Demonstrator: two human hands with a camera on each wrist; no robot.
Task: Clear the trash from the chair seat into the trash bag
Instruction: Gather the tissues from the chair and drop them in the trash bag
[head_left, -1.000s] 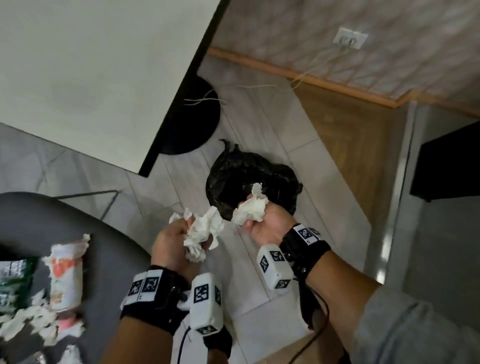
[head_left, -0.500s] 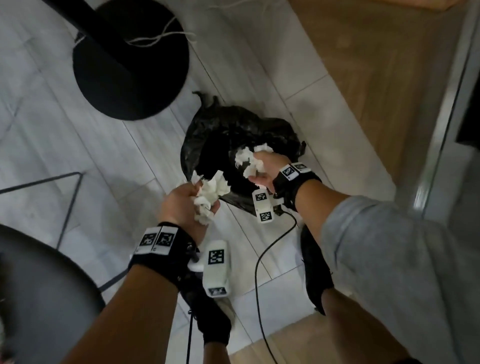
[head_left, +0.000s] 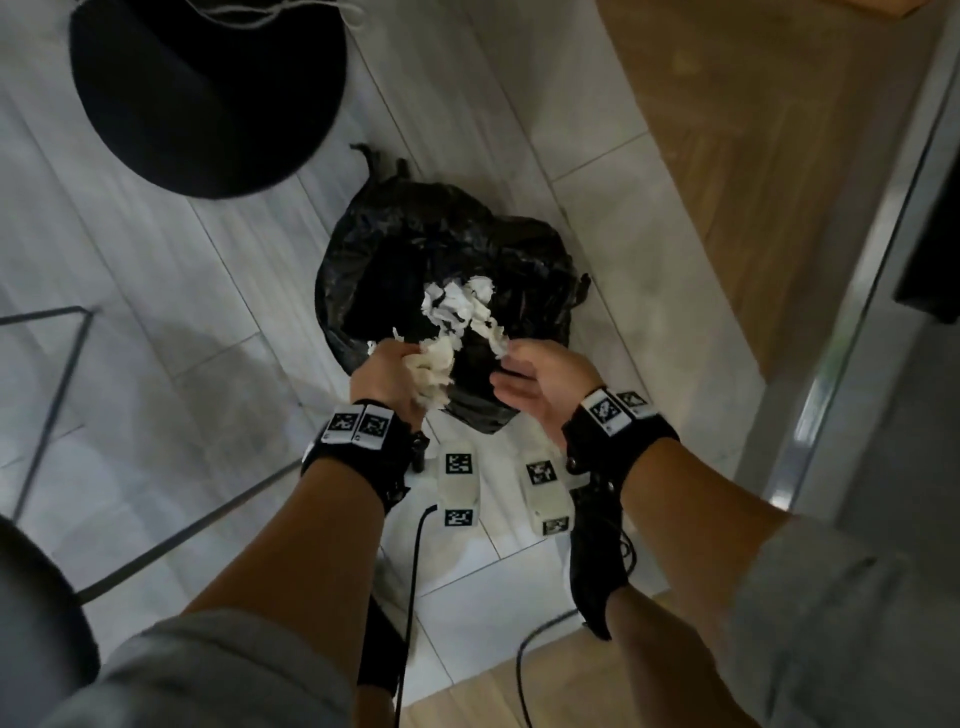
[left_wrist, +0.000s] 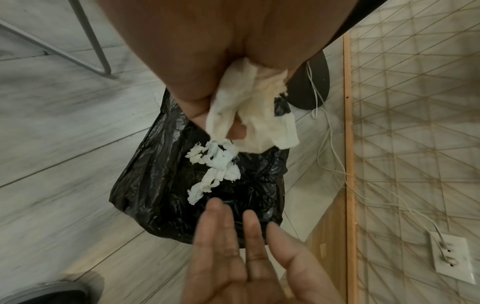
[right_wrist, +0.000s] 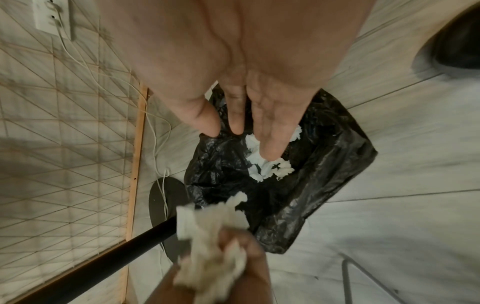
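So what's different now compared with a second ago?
The right hand has opened and let go of its tissue wad, and white tissue scraps now lie in the black trash bag. Both hands have moved from near the chair to just over the bag. The left hand still grips its crumpled tissue, and the bag sits on the floor as before.

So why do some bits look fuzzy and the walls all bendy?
Head view: dim room, the tissue dropping over the bag is smeared by motion. Left wrist view: the right hand up close is soft, and the wall lines bow from the wide lens. Right wrist view: the left hand's wad is blurred.
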